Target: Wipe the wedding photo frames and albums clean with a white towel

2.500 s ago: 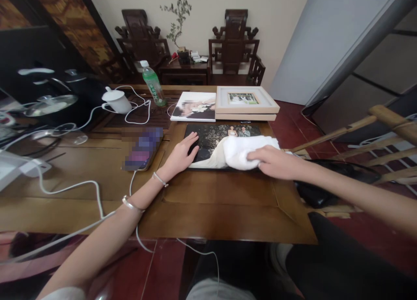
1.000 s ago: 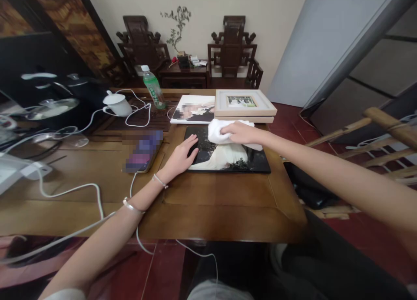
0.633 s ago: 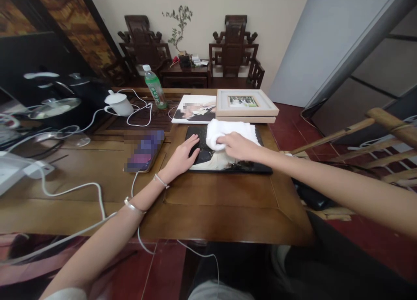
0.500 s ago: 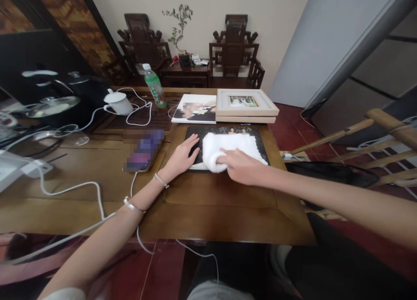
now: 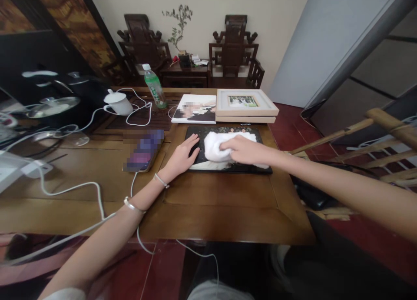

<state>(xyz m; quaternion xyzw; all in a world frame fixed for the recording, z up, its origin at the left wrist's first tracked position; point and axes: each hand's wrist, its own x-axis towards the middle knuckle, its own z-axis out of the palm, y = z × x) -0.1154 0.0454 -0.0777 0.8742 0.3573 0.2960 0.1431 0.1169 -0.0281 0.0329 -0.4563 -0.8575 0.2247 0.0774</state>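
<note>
A dark photo panel (image 5: 250, 168) lies flat on the wooden table, partly covered by a white towel (image 5: 215, 145). My right hand (image 5: 243, 150) grips the bunched towel and presses it onto the panel's surface. On the panel's left edge rests my left hand (image 5: 185, 154), fingers stretched out and holding nothing. Two small figures of the printed picture show along the panel's far edge; the towel and hand hide much of the rest.
Behind the panel are a photo album (image 5: 198, 109) and stacked picture frames (image 5: 247, 104). To the left are a phone (image 5: 145, 150) with a cable, a green-labelled bottle (image 5: 154, 87), a lidded white cup (image 5: 117, 103) and a pot (image 5: 54, 108). A wooden chair (image 5: 374, 135) stands right.
My right hand has moved the towel away from me, toward the panel's far side, uncovering more of its near edge. My left hand has stayed in place.
</note>
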